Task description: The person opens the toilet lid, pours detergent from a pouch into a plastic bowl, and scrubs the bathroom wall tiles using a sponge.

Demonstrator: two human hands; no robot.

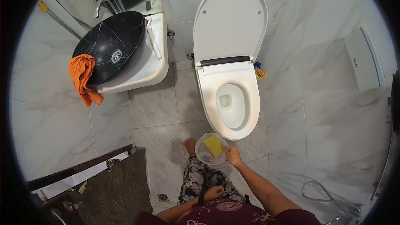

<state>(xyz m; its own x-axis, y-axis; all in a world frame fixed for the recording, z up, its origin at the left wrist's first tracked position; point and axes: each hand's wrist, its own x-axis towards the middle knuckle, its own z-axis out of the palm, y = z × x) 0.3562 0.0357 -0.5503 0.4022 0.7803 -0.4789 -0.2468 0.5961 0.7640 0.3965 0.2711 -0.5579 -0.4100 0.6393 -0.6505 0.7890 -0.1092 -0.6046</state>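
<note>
My right hand [233,156] grips the rim of a clear plastic bowl [201,152], held low in front of the toilet. Inside the bowl lies a yellow sponge [214,145]. My left hand [215,192] is near my waist, its fingers curled, and what it holds, if anything, is hidden. Just beyond the bowl stands the white toilet [253,114] with its lid [231,21] raised and its seat down. Some water shows at the bottom of the toilet bowl.
At the upper left, a black basin [110,37] sits on a white counter [156,68], with an orange cloth [83,79] over its edge. A dark door [118,187] is at the lower left. A shower hose [316,200] hangs lower right. A colourful packet [260,73] is beside the toilet.
</note>
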